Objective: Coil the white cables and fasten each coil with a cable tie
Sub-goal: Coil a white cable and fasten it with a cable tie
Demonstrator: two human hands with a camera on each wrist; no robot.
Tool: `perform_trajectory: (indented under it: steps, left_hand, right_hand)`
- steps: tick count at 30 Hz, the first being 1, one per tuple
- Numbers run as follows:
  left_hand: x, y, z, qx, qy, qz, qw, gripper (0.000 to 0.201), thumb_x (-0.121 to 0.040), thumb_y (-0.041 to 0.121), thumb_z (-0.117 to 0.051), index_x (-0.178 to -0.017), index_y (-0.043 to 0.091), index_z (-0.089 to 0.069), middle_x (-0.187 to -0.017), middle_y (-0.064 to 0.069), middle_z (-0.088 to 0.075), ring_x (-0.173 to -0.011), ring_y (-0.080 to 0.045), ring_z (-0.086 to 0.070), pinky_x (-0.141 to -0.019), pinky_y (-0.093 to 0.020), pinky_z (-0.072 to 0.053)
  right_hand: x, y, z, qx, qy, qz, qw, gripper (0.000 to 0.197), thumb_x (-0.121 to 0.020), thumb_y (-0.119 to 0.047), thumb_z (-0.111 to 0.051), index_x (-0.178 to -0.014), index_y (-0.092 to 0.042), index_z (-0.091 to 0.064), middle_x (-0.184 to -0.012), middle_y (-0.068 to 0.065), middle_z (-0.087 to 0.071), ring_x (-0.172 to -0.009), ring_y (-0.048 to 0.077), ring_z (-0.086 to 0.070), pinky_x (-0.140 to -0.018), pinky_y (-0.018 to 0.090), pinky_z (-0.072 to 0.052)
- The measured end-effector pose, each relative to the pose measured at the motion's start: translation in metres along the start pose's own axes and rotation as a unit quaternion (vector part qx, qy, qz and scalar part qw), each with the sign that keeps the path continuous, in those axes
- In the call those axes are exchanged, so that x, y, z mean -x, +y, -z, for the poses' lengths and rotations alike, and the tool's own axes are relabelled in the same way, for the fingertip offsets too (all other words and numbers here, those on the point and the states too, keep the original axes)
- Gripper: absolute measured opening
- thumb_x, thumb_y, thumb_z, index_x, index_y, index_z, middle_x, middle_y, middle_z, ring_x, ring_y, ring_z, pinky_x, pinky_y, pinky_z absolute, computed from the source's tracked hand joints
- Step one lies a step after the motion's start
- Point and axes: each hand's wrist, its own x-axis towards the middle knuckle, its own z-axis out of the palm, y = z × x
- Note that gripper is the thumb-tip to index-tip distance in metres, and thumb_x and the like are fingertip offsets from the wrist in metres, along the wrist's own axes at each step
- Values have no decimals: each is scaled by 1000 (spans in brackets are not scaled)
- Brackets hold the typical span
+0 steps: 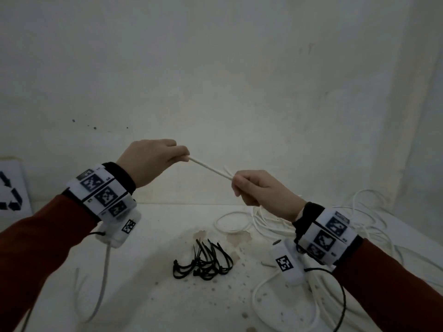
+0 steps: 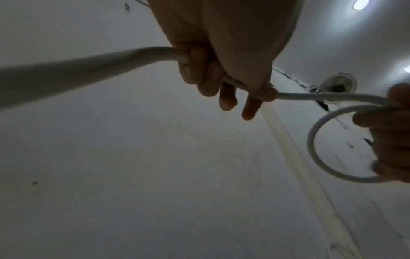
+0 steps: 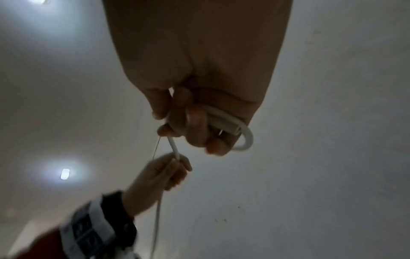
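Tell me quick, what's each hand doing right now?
Left hand: closed, gripping the white cable.
Right hand: closed, gripping the same cable with a small loop formed.

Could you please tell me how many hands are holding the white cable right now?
2. The left hand grips the white cable at upper left; the right hand grips it lower right, where a small loop shows in the wrist views.

Both arms reach forward, raised. The left hand (image 1: 153,161) is a curled fist pinching a white cable (image 1: 211,169), held slightly higher than the right hand (image 1: 261,191), whose fingers (image 3: 195,122) curl round it.
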Motion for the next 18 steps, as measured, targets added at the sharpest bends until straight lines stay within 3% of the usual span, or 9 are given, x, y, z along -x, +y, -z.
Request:
perform_trajectory:
  steps: [2, 5, 8, 10, 14, 15, 17, 18]
  left_hand:
    - [-2, -1, -7, 47, -1, 18, 999, 65, -92, 64, -12, -97, 22, -61, -70, 7, -54, -54, -20, -49, -48, -24, -30]
    - [-7, -2, -10, 171, 13, 58, 984, 48, -92, 55, -26, -99, 24, -63, -63, 11, -46, -55, -12, -44, -53, -29, -37]
    - [-7, -6, -13, 241, 38, 107, 964, 23, -95, 43, -33, -93, 43, -56, -63, 2, -50, -61, -15, -47, -57, -21, -36]
    - [-3, -7, -19, 254, 37, 125, 958, 21, -96, 36, -35, -94, 46, -53, -63, 1, -51, -61, -13, -47, -56, -17, -34]
    - [6, 6, -34, 237, -11, 134, 962, 29, -100, 21, -39, -119, 38, -53, -66, 7, -49, -60, -7, -47, -58, -23, -35]
    - [8, 12, -38, 218, -39, 136, 966, 36, -100, 17, -39, -129, 37, -48, -67, 10, -46, -63, -4, -48, -60, -24, -37]
    - [15, 24, -44, 163, -91, 124, 975, 57, -96, 5, -40, -142, 38, -31, -71, 17, -42, -77, -11, -55, -65, -27, -43]
    - [19, 29, -46, 142, -98, 110, 979, 67, -92, 0, -41, -144, 40, -25, -74, 17, -42, -82, -14, -58, -65, -30, -47]
  right_hand:
    - [-1, -7, 2, -149, 0, -18, 989, 35, -101, -30, -39, -74, -9, -50, -52, -6, -29, -44, 8, -24, -44, 17, -26]
    - [-3, -11, 10, -306, 12, -57, 950, 38, -96, -40, -41, -71, -13, -52, -50, -8, -17, -38, 6, -14, -41, 19, -14]
    - [-1, -14, 22, -410, 1, -95, 907, 43, -93, -41, -38, -60, -17, -52, -49, -7, -8, -37, 9, -6, -38, 20, -13]
    - [2, -16, 27, -459, 11, -98, 883, 44, -92, -40, -37, -56, -18, -48, -48, -7, -7, -37, 11, -4, -37, 20, -13]
    - [0, -8, 36, -580, 53, -35, 812, 42, -94, -38, -38, -59, -17, -49, -46, -7, -9, -37, 12, -6, -36, 22, -16]
    - [-1, -5, 38, -622, 47, -9, 781, 41, -95, -36, -39, -62, -15, -52, -46, -6, -12, -37, 12, -9, -36, 23, -19]
    - [-2, 0, 41, -687, 56, 40, 723, 38, -96, -33, -41, -68, -11, -55, -47, -5, -17, -38, 12, -13, -38, 24, -25]
    - [-3, 2, 42, -698, 88, 59, 708, 39, -96, -32, -40, -68, -10, -55, -48, -5, -17, -39, 11, -13, -38, 24, -27]
